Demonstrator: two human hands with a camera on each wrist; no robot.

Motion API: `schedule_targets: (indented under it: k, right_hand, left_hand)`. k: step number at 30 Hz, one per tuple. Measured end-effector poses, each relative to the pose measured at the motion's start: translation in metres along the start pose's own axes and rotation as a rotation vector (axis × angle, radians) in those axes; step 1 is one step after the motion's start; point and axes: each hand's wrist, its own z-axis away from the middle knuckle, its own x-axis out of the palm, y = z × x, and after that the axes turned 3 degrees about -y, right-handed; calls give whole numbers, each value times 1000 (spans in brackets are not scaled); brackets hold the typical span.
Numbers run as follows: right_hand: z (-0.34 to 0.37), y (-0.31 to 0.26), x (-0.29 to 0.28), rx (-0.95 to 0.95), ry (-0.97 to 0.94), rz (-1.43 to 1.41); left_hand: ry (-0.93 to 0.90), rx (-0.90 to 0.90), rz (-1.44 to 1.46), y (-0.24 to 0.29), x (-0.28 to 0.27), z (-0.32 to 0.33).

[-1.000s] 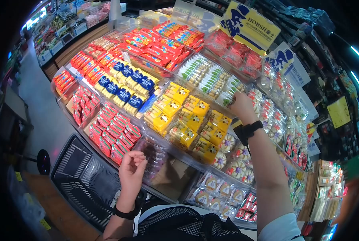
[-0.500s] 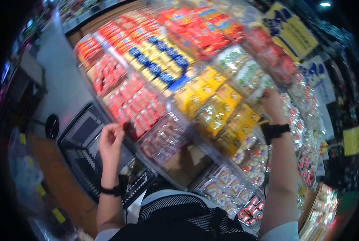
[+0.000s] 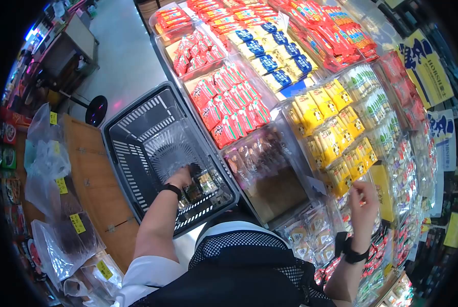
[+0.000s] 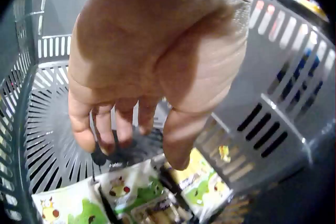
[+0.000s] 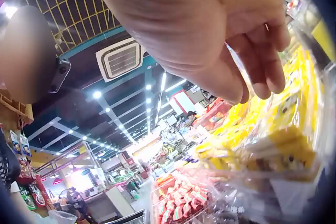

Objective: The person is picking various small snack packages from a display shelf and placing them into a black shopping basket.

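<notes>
My left hand is down inside a dark grey shopping basket. In the left wrist view its fingers hang relaxed with nothing between them, close over white-and-green snack packets printed with a cartoon cow. These packets lie at the near end of the basket floor. My right hand hovers at the near edge of the yellow snack packs, fingers loosely bent. The right wrist view shows the same yellow packs beyond its fingertips, and no item in the hand.
Divided display bins hold red packets, blue-and-yellow packets and purple-clear packs. White-and-green packs stand right of the yellow ones. A wooden cabinet and plastic bags are at the left. A yellow sign rises behind.
The head view has swung left. My left hand has gone from above the basket's edge down into it. My right hand has moved from the white-and-green packs to the yellow ones.
</notes>
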Motion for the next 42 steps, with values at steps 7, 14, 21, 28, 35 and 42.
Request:
schedule_targets:
  k: [7, 14, 21, 28, 35, 42]
  right_hand:
    - [35, -31, 24, 19, -61, -89]
    - [43, -44, 41, -15, -145, -109]
    - [46, -68, 52, -114, -261, -38]
    - [57, -66, 52, -123, -304, -24]
    - [72, -52, 46, -20, -289, -52]
    - [69, -50, 48, -43, -308, -49]
  left_hand:
    - [85, 53, 24, -14, 26, -18]
    - [-8, 169, 103, -28, -13, 8]
    - [174, 403, 733, -16, 5, -3]
    - [95, 188, 238, 16, 35, -38]
    - [-140, 31, -222, 26, 49, -75]
    - [28, 255, 132, 23, -13, 11]
